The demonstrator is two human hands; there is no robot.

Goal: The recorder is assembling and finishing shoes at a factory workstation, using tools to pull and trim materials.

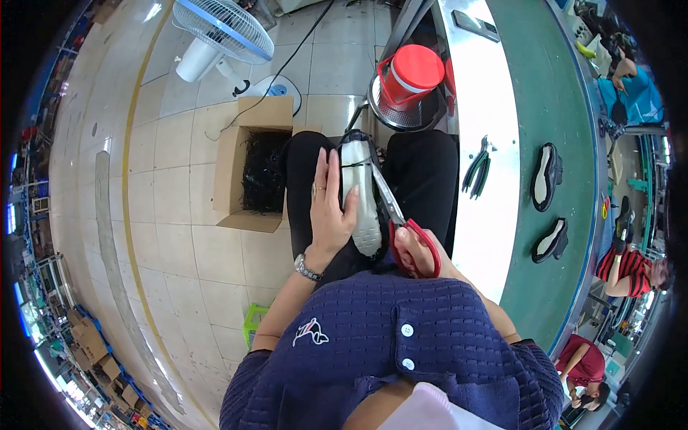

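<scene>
Across my lap lies a shoe with its pale, whitish bottom facing up and a dark rim around it. My left hand grips it from the left side, two fingers stretched along the edge and the thumb pressed on the bottom. A dark strand crosses the bottom near the far end. My right hand is closed round the red handles of a pair of scissors. Their metal blades reach along the shoe's right edge, with the tips by that strand.
A cardboard box of black scraps stands left of my legs, beyond it a fan. Ahead, a red-lidded container rests on a round stand. Rightward, green-handled cutters, a phone, and a green conveyor belt carrying two shoes.
</scene>
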